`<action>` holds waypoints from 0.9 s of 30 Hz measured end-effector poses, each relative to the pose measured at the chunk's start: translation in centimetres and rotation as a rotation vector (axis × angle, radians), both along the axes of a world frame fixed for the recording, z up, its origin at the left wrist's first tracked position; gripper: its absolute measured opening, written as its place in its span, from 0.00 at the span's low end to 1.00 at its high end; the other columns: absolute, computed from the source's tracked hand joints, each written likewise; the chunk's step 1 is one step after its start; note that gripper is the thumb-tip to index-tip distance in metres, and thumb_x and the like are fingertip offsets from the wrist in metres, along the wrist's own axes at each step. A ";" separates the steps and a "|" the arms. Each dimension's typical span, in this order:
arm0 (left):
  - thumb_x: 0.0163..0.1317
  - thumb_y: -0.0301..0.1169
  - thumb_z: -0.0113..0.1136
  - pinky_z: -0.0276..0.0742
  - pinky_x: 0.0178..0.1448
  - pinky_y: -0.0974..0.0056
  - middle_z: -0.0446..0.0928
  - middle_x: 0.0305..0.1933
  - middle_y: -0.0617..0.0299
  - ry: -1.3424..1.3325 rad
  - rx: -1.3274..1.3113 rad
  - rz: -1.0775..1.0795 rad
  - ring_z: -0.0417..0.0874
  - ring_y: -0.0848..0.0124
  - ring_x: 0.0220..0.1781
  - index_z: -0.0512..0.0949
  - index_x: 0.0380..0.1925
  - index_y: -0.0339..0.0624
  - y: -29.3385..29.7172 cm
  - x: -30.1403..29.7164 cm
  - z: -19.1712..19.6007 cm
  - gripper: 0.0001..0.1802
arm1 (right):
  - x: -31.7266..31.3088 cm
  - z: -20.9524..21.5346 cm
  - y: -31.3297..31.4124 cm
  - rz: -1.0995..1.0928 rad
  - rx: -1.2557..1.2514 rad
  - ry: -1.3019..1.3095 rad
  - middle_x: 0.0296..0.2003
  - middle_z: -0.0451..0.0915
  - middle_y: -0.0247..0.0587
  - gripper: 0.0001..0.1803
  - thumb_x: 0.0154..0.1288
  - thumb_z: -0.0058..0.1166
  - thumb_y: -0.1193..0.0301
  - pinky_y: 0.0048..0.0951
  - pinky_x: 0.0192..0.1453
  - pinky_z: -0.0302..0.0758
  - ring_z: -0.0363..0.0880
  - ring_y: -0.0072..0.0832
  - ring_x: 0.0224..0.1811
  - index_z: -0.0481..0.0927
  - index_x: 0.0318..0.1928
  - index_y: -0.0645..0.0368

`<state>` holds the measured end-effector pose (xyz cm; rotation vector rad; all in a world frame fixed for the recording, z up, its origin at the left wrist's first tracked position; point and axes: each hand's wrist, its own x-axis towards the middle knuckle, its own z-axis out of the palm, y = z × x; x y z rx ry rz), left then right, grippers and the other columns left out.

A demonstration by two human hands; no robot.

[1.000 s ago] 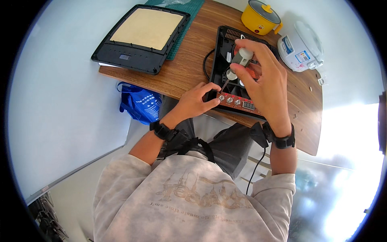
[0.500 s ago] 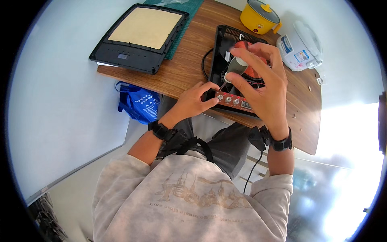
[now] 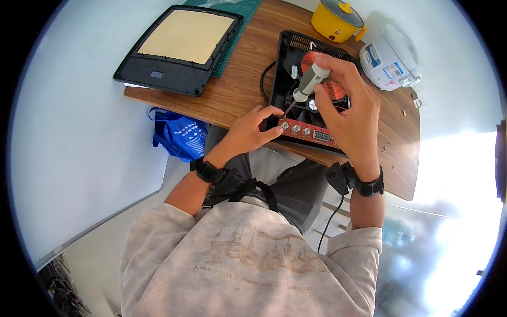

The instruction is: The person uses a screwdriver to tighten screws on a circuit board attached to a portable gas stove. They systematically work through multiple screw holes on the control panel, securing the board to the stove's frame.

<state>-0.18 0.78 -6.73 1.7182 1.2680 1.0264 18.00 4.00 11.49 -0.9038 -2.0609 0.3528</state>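
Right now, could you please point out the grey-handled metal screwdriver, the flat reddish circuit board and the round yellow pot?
Grey-handled metal screwdriver (image 3: 308,84), head view: its handle.
Flat reddish circuit board (image 3: 301,133), head view: its top surface.
Round yellow pot (image 3: 327,26), head view: its outer wall.

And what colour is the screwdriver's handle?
The screwdriver handle is grey-green with whitish ends, best seen in the head view.

ylw pot (image 3: 332,27) nr wht rice cooker (image 3: 390,59); blu bag (image 3: 182,136).

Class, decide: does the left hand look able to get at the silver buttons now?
Probably yes: the left hand has its thumb beside the nearest of the silver buttons, and the screwdriver in the right hand leaves them uncovered.
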 end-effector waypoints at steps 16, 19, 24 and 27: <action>0.69 0.40 0.67 0.74 0.52 0.62 0.79 0.55 0.58 -0.005 -0.079 -0.066 0.80 0.64 0.52 0.78 0.59 0.47 0.0 -0.4 0.7 0.22 | 0.7 -1.4 -0.3 -0.095 -0.169 0.075 0.47 0.85 0.46 0.28 0.65 0.70 0.73 0.35 0.49 0.86 0.90 0.39 0.46 0.70 0.61 0.55; 0.69 0.40 0.67 0.75 0.53 0.62 0.79 0.55 0.58 -0.015 -0.068 -0.065 0.80 0.63 0.54 0.79 0.60 0.47 0.0 -0.5 0.6 0.22 | 0.8 -1.5 -0.2 -0.097 -0.161 0.054 0.47 0.85 0.46 0.28 0.66 0.70 0.73 0.35 0.49 0.86 0.90 0.39 0.46 0.70 0.61 0.54; 0.69 0.41 0.67 0.75 0.55 0.62 0.79 0.56 0.58 0.001 -0.071 -0.060 0.81 0.62 0.55 0.79 0.60 0.47 -0.1 -0.4 0.6 0.22 | 0.9 -1.4 -0.1 -0.140 -0.155 0.012 0.47 0.85 0.48 0.29 0.65 0.71 0.72 0.35 0.50 0.86 0.90 0.39 0.46 0.70 0.62 0.54; 0.69 0.41 0.67 0.75 0.55 0.62 0.79 0.56 0.58 0.000 -0.069 -0.059 0.81 0.61 0.56 0.79 0.60 0.47 -0.1 -0.4 0.6 0.23 | 0.9 -1.6 -0.1 -0.148 -0.153 0.036 0.45 0.86 0.47 0.29 0.65 0.72 0.71 0.34 0.48 0.85 0.91 0.38 0.45 0.70 0.61 0.54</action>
